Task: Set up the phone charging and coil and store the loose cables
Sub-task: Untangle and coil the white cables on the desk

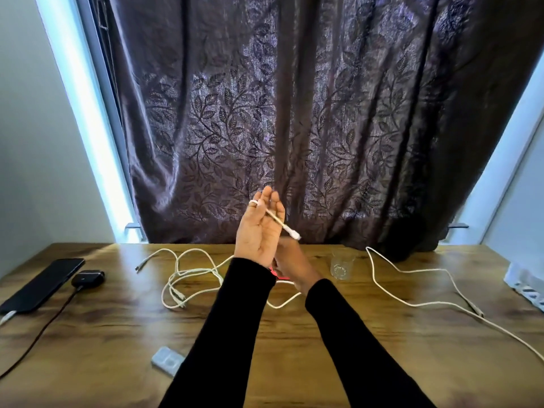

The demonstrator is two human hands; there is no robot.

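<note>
Raising above the wooden desk [117, 319], the left hand [260, 228] is palm-up, fingers nearly straight and close together, with a thin white charging cable [281, 220] looped over the index finger near its tip and lying across the fingers; its white plug end [294, 233] sticks out to the right past the hand. Right hand [294, 265] sits just below and behind the left wrist, partly hidden and blurred; fingers look curled, cannot tell what they hold. Both arms in black sleeves [353, 334]. Tangled white cables [188, 275] lie loose on the desk left of the hands, another long white cable [412, 287] runs across the right side. Black phone [41, 285] lies flat at far left with a cable plugged in its near end, a small black earbud case [87, 278] just beside it. Clear glass tumbler [342, 266] stands right of the hands. Small grey flat device [167, 360] near front edge. Dark leaf-patterned curtain [294, 113] behind.
</note>
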